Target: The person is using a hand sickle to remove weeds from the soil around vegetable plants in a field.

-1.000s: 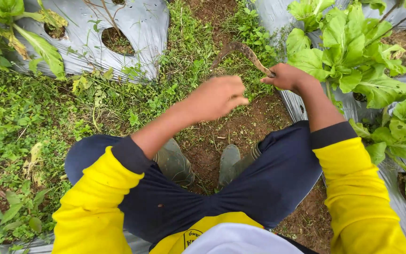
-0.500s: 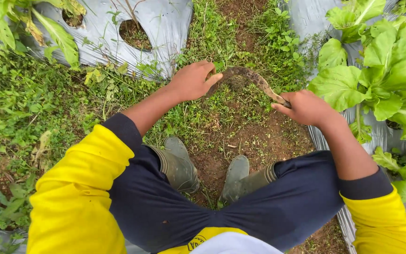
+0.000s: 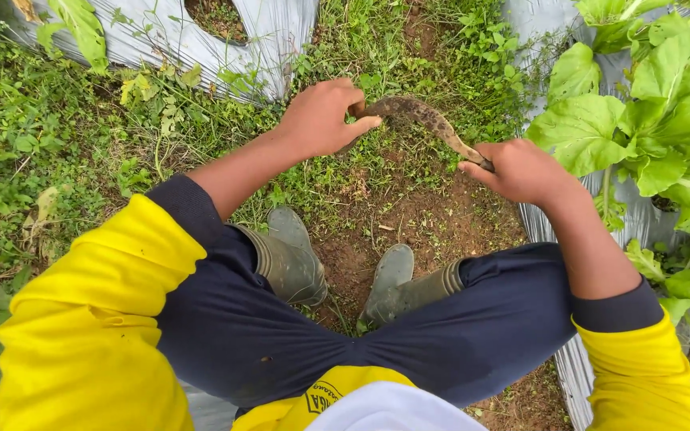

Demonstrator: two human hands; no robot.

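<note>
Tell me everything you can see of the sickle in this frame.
The sickle has a short curved blade, dark and rust-spotted, arching over weeds and bare soil. The right hand grips its handle, hiding it. The left hand pinches the blade's far tip between thumb and fingers. It lies nearly level, just above the ground.

Weedy soil — silver mulch sheeting

Bare soil open between boots; leafy plants crowd right
</note>
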